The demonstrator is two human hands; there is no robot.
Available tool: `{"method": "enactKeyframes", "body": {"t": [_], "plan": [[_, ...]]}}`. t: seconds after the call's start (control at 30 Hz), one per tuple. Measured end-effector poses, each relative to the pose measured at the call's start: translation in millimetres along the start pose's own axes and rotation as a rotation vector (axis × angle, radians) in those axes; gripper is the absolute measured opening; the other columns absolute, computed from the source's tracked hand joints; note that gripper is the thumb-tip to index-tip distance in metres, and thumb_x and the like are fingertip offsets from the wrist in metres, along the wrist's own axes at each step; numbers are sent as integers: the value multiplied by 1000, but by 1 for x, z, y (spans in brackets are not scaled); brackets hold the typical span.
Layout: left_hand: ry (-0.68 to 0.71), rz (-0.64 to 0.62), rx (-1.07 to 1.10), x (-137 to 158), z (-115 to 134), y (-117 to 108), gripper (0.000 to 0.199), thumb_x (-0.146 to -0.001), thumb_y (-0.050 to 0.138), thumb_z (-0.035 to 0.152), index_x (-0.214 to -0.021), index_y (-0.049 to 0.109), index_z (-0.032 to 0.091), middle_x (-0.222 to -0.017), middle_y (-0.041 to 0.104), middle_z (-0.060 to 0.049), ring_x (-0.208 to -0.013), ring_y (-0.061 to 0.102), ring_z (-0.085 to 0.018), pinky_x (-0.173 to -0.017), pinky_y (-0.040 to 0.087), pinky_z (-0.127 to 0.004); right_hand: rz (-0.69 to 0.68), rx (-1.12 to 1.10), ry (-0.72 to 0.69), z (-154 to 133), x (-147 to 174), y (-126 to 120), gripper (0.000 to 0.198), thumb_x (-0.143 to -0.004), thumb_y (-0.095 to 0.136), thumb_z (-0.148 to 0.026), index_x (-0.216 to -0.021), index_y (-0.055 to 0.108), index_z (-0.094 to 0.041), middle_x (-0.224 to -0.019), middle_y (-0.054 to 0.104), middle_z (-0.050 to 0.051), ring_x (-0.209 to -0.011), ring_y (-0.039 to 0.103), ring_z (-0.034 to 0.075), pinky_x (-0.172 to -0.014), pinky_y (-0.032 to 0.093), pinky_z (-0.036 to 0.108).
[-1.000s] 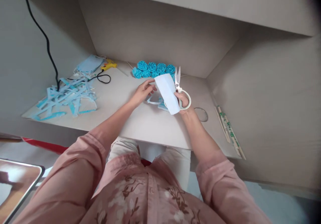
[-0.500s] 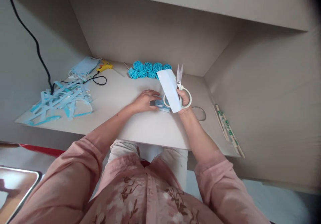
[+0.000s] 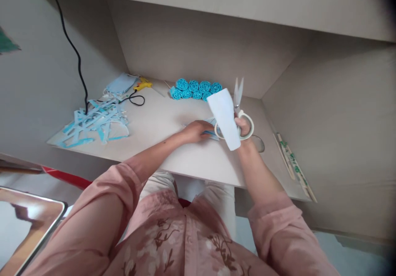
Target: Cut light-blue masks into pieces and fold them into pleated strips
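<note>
In my right hand (image 3: 243, 126) is a pair of white-handled scissors (image 3: 249, 121), its blades slightly apart and pointing away from me. A pale bluish-white sheet (image 3: 225, 117) is held in the same hand and covers part of the handles. My left hand (image 3: 198, 131) is at the table, its fingers closed on the edge of a flat blue piece (image 3: 212, 133). More of the blue material lies under that hand and behind the sheet, partly hidden. Beyond my hands, several blue rolled roses (image 3: 193, 89) stand in two rows.
To the left lies a heap of cut pale-blue strips (image 3: 95, 123). Behind it are stacked face masks (image 3: 122, 83) and a yellow glue gun (image 3: 142, 84) with a black cord (image 3: 78, 65). Thin sticks in green-printed wrapping (image 3: 292, 160) lie along the right side, near a thin ring-shaped object (image 3: 259, 143).
My left hand's spread fingers have closed on the blue piece. The scissors and pale sheet stay in my right hand. The whole view has shifted, with things appearing further right.
</note>
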State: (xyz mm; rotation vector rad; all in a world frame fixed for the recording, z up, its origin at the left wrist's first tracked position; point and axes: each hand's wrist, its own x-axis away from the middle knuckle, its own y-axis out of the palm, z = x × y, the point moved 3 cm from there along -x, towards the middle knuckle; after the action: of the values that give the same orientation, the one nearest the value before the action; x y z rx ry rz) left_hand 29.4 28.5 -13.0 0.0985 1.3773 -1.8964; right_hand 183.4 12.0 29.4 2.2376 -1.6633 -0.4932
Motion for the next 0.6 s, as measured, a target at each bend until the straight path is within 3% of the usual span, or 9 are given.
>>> {"method": "enactKeyframes", "body": {"t": [0.07, 0.17, 0.33, 0.47, 0.6], "plan": [[-54, -64, -21, 0, -2, 1, 32, -87, 57, 18, -116, 69, 16, -122, 69, -11, -113, 65, -23, -102, 48, -37, 44, -61, -117, -15, -4, -4, 29, -50, 70, -37, -69, 52, -25, -50, 59, -7, -39, 46, 10, -35, 40, 21], [-138, -64, -61, -3, -5, -1, 33, -89, 53, 18, -117, 69, 15, -122, 69, -12, -114, 64, -24, -101, 48, -36, 128, -128, -228, -35, -9, -11, 29, -52, 70, -35, -68, 48, -25, -46, 50, -11, -38, 40, 7, -36, 38, 18], [-194, -53, -118, -11, -5, -4, 38, -86, 54, 20, -121, 67, 15, -116, 71, -12, -105, 67, -25, -94, 50, -36, 245, -62, -266, -49, -9, -24, 22, -61, 68, -34, -71, 50, -26, -53, 56, -8, -44, 48, 9, -36, 38, 19], [-235, -60, -30, -20, -8, -11, 34, -88, 51, 29, -111, 72, 16, -108, 74, -9, -96, 69, -26, -88, 52, -37, 276, 47, -240, -50, 1, -36, 26, -62, 70, -39, -74, 52, -24, -54, 57, -7, -45, 54, 10, -37, 41, 21], [-334, 170, 150, -32, -25, -40, 32, -85, 56, 36, -104, 73, 17, -111, 74, -7, -101, 68, -26, -93, 51, -39, 278, 111, -218, -53, 17, -46, 30, -62, 73, -41, -81, 58, -23, -57, 62, -6, -57, 64, 14, -46, 49, 23]]}}
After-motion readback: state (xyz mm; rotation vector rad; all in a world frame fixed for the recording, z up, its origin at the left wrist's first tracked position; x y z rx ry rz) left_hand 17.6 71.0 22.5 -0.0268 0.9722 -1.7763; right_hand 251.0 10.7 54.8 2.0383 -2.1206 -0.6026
